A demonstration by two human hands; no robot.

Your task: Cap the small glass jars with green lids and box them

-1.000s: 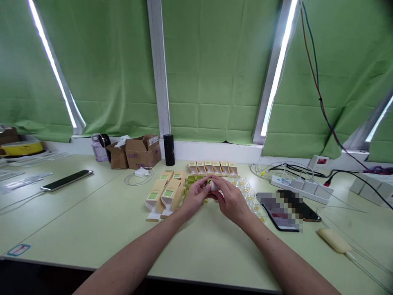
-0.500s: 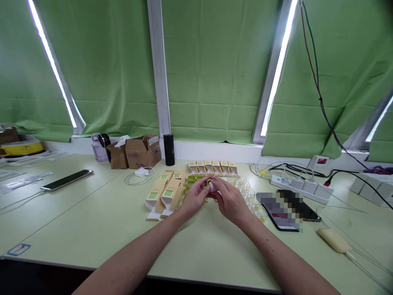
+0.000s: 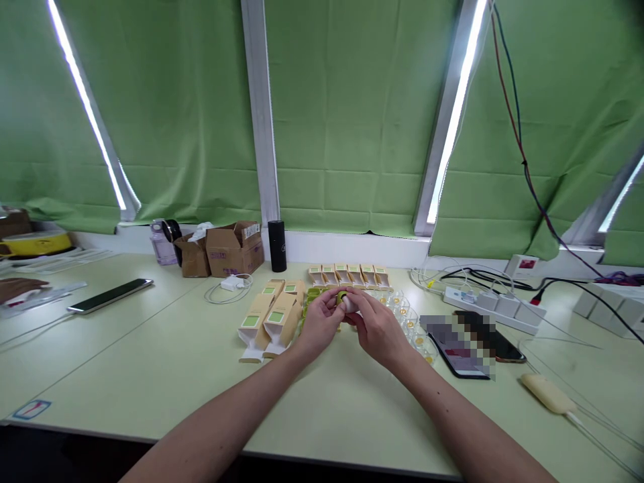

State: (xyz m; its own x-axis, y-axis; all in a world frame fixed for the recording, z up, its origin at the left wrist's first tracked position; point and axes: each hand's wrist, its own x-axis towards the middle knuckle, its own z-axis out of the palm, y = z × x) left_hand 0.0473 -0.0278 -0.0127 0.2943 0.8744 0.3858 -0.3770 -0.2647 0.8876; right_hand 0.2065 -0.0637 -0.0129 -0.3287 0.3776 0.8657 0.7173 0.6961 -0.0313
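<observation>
A small green-and-white piece (image 3: 351,306) sits above the middle of the worktop (image 3: 322,419), pinched between the fingertips of both hands. The left hand (image 3: 320,325) and the right hand (image 3: 381,330) are together, closed on it from either side; their fingers cover much of it, so its full shape cannot be told.

Just beyond the left hand are green containers (image 3: 312,294), partly hidden by it. To the right of the right hand stand clear cups (image 3: 420,341) with yellow centres. Left of the left hand lie pale cartons (image 3: 255,320) with green labels, the near ones with white flaps open toward the near side. On the far side of the hands is a row of open cartons (image 3: 349,276).

Farther right, two phones (image 3: 455,359) lie partly blurred out, with a white power strip (image 3: 523,320) beyond them and a cream-coloured device (image 3: 547,393) on a cable nearer. To the far left are a white charger (image 3: 232,282), a black cylinder (image 3: 277,246) standing upright, and an open cardboard box (image 3: 235,253). At the left edge, another person's hand (image 3: 19,288) is over some clear packets. Green blinds (image 3: 352,121) hang behind everything.
</observation>
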